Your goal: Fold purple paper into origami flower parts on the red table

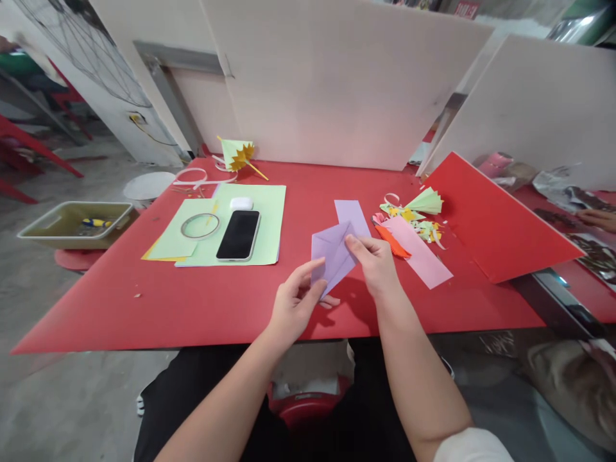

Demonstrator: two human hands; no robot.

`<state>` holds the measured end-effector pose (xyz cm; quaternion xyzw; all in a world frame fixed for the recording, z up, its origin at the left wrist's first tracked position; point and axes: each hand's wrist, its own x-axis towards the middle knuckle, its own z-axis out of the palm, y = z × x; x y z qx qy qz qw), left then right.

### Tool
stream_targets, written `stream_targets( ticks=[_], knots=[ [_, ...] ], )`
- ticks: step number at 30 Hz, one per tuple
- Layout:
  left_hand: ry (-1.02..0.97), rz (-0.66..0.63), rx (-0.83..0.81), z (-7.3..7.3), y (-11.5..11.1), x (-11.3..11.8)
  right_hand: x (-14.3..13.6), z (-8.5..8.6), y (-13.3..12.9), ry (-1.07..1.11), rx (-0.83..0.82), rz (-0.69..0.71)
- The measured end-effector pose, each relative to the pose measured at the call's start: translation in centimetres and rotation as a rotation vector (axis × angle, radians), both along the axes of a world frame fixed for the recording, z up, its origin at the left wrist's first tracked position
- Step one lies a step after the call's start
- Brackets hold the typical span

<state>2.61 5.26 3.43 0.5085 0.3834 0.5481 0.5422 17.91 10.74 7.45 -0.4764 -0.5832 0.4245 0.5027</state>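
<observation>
A sheet of purple paper (pixel 332 251) with crease lines is held up above the red table, tilted toward me. My left hand (pixel 299 296) grips its lower left edge between thumb and fingers. At the upper right edge, my right hand (pixel 376 264) pinches the same sheet, thumb on top. Behind it a purple paper strip (pixel 350 212) lies on the table. To the right of my right hand are a pink paper strip (pixel 426 260), an orange piece (pixel 392 241) and a heap of green and yellow paper scraps (pixel 424 226).
Left on the red table (pixel 202 308) are green paper sheets (pixel 272 221), a black phone (pixel 239 235), a white case (pixel 241 203), a ring (pixel 200 226) and a small paper umbrella (pixel 239 156). A red board (pixel 495 224) leans at right; beyond it another person's hand (pixel 599 219) shows.
</observation>
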Motion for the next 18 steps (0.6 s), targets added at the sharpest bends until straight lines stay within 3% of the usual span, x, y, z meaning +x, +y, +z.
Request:
stream_targets(
  ticks=[10,14,18],
  knots=[
    [-0.27,-0.105,-0.166,0.0,0.5,0.1,-0.3,-1.8,0.7,0.0,0.069,0.017],
    [-0.263,-0.099,-0.172,-0.2,0.6,0.1,-0.4,-2.0,0.8,0.044,0.034,0.019],
    [-0.169,-0.004,-0.121,-0.5,0.7,0.1,-1.0,-2.0,0.7,0.102,-0.068,0.155]
  ],
)
